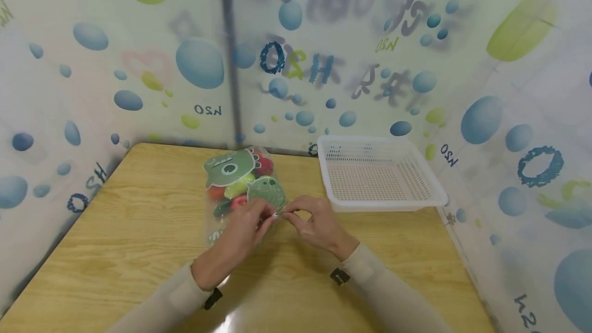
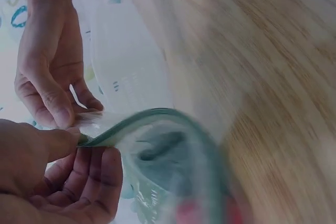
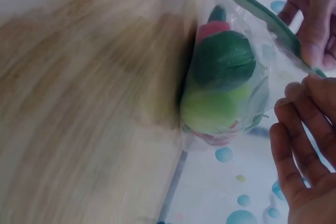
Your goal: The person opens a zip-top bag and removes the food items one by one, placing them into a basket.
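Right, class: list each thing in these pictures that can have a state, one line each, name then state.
Plastic bag: lying on the table, filled with toy food, top edge pinched by both hands.
Left hand: pinching the bag's edge.
Right hand: pinching the bag's edge.
White basket: upright, empty.

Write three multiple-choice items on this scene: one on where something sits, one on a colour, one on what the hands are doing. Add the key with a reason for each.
1. Where is the basket on the table?
A. At the far right corner
B. At the near left corner
C. In the middle, under the hands

2. What colour is the basket?
A. Blue
B. White
C. Black

3. What are the left hand and the right hand doing?
A. Lying flat on the table
B. Both lifting the basket
C. Both pinching the edge of the clear bag

Key: 1 A, it stands by the right wall at the far edge. 2 B, its mesh and rim are white. 3 C, in both wrist views thumbs and fingers pinch the bag's green-lined edge.
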`<state>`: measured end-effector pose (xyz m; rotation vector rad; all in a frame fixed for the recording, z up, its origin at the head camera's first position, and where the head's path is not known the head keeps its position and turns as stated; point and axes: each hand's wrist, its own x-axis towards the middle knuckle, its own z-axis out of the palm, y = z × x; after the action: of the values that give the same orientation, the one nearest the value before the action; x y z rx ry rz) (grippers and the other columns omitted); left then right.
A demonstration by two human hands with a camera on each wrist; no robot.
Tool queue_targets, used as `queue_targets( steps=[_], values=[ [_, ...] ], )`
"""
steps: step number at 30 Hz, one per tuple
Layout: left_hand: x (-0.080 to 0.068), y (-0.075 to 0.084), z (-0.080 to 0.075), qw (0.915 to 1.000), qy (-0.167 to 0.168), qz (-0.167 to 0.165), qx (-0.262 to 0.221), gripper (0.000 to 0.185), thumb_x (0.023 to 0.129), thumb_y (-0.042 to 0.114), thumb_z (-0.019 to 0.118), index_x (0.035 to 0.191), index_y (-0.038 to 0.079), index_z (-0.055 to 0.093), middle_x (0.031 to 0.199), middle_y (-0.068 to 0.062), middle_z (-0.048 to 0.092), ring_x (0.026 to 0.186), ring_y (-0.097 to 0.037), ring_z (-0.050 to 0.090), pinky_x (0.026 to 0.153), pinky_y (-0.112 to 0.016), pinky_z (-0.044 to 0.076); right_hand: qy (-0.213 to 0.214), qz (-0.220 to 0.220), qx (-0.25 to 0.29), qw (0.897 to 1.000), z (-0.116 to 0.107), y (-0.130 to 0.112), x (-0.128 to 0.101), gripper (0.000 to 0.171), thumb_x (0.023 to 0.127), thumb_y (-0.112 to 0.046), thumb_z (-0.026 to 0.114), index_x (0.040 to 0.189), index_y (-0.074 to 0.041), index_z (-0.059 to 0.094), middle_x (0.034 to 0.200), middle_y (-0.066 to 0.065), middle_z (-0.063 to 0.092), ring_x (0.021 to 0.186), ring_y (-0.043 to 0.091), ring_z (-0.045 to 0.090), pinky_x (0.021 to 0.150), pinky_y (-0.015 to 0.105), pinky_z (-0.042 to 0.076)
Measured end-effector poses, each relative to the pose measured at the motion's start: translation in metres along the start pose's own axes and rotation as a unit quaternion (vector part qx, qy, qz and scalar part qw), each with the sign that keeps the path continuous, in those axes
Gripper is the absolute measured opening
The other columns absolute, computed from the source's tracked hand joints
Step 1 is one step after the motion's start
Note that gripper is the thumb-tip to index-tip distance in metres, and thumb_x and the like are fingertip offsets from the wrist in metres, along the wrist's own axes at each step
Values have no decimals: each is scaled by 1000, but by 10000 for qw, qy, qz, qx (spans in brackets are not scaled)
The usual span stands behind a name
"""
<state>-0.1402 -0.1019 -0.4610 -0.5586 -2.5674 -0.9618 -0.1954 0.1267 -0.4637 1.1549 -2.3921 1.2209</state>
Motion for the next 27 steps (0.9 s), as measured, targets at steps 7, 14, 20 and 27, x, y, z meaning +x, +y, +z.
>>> queue_targets(
  steps=[7,14,20,27],
  values=[
    [-4,-1,-3,9997,28,-17,257,21,99,1,90,108,7,73,100,-11,77,91,-22,77,83,-39,71,14,110,-232,9997,-6,0,1,4,106,-10,86,107,-13,89,107,0,89,103,14,85,98,38,71],
    [-8,-2,-3,9982,140,247,520,23,97,1,92,107,7,72,99,-11,75,87,-21,75,78,-35,68,-191,-582,-1078,9923,-4,-7,3,26,102,-15,92,126,-10,83,117,2,87,108,14,83,100,32,69],
    [-10,-4,-1,9954,361,547,696,25,94,0,94,104,6,72,95,-9,74,82,-20,73,73,-33,65,-322,-879,-1401,9857,-3,-14,6,12,102,-15,92,112,-13,85,109,-1,84,102,10,81,96,24,68],
    [-15,-4,-4,9954,515,409,693,22,94,-2,93,102,4,73,95,-11,75,83,-22,75,74,-35,67,-275,-770,-1192,9895,-2,-15,7,8,106,-11,86,113,-11,82,109,0,81,102,12,80,95,26,68]
  ],
)
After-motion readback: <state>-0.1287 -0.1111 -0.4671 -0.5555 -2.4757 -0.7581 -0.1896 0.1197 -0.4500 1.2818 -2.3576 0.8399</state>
